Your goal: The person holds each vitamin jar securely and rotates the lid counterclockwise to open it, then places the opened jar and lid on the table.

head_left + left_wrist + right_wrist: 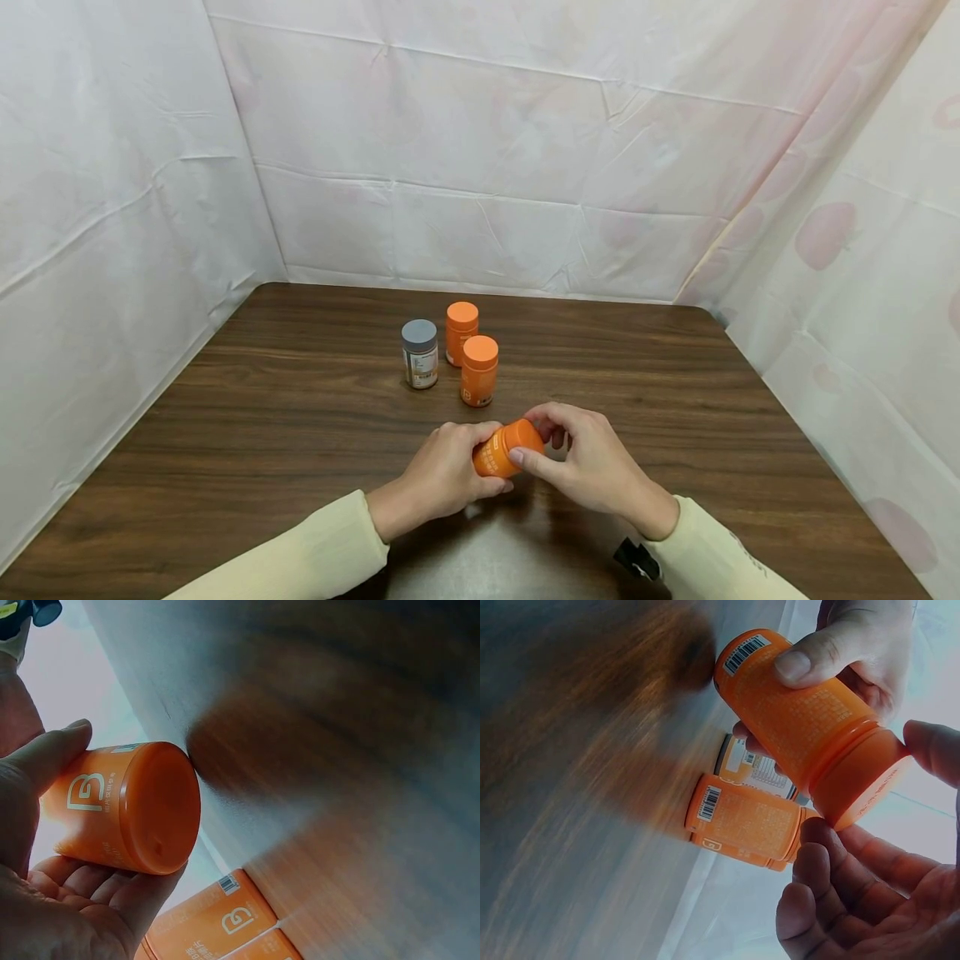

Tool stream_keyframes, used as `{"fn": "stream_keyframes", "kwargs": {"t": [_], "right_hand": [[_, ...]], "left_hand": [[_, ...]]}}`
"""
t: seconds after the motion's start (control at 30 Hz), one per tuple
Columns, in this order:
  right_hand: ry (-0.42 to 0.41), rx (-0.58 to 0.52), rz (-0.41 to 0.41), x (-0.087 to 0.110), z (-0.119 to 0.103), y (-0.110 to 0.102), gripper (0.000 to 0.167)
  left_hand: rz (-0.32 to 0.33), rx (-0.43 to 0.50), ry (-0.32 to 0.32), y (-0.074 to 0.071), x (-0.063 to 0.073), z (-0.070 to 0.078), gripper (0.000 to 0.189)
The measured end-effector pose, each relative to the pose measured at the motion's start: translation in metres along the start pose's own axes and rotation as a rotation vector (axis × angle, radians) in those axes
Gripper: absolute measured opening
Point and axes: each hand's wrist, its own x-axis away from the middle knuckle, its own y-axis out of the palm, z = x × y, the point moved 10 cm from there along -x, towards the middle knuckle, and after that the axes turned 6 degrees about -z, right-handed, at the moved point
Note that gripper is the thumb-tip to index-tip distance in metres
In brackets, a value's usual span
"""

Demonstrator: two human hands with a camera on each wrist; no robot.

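Observation:
My left hand grips the body of an orange bottle between thumb and fingers. The bottle leans over, its orange cap toward my right hand. In the right wrist view, the right thumb and fingertips touch opposite edges of the cap, pinching it. The cap sits on the bottle's neck. From the left wrist, the smooth base of the bottle shows, close above the table.
Beyond my hands, two capped orange bottles stand upright close together. A clear bottle with a grey cap stands left of them. All are on the dark wooden table, with pale printed curtains around it.

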Motion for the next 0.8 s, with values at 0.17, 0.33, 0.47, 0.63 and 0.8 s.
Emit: {"fn": "stream_keyframes", "kwargs": {"t": [0.17,0.33,0.47,0.63,0.8], "right_hand": [[-0.028,-0.001,-0.008,0.0,-0.003,-0.001,0.036],[-0.086,0.001,-0.016,0.0,-0.007,-0.001,0.04],[-0.135,0.0,-0.024,0.0,-0.011,-0.002,0.044],[-0.179,0.003,-0.035,0.001,-0.015,-0.003,0.048],[-0.229,-0.011,-0.045,0.003,-0.02,-0.004,0.055]], "left_hand": [[0.003,-0.014,0.004,-0.001,0.0,0.001,0.039],[0.006,-0.02,0.007,-0.001,0.0,0.001,0.038],[0.01,-0.028,0.008,-0.001,0.0,0.002,0.039],[0.014,-0.037,0.01,-0.002,0.0,0.002,0.04],[0.011,-0.034,0.012,-0.002,0.0,0.002,0.041]]}}
